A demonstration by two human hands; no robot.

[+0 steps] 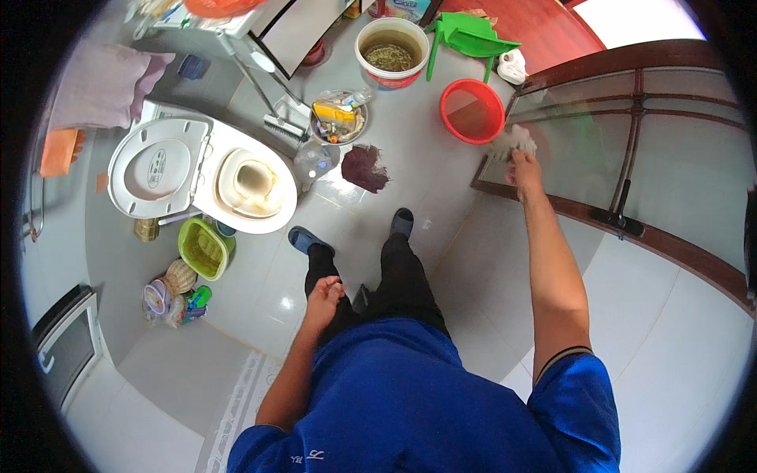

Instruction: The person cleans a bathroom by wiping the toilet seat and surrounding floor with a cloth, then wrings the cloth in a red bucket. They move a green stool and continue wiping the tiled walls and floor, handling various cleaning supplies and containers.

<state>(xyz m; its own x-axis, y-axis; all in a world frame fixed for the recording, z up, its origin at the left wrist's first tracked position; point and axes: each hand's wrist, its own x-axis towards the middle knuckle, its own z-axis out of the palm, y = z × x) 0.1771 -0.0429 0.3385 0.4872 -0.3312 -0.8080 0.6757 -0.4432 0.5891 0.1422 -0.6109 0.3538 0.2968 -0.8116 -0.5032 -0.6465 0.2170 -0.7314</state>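
Observation:
My right hand (524, 171) is shut on a fluffy whitish cleaning cloth (516, 141), against the lower part of a glass door (585, 142) with a dark red-brown frame. Just left of the cloth stands a red bucket (472, 111) with liquid in it. My left hand (326, 295) hangs in front of my thigh with its fingers curled; whether it holds anything small, I cannot tell. A dark maroon cloth (364, 168) lies on the tiled floor ahead of my slippers.
At the left is a toilet (254, 183) with its lid raised, near a green bin (206, 248). A white bucket (392, 53), a green plastic chair (473, 36), a basin (338, 118) of items and a long-handled brush (284, 125) stand farther ahead. A door closer (617, 222) sits on the door frame.

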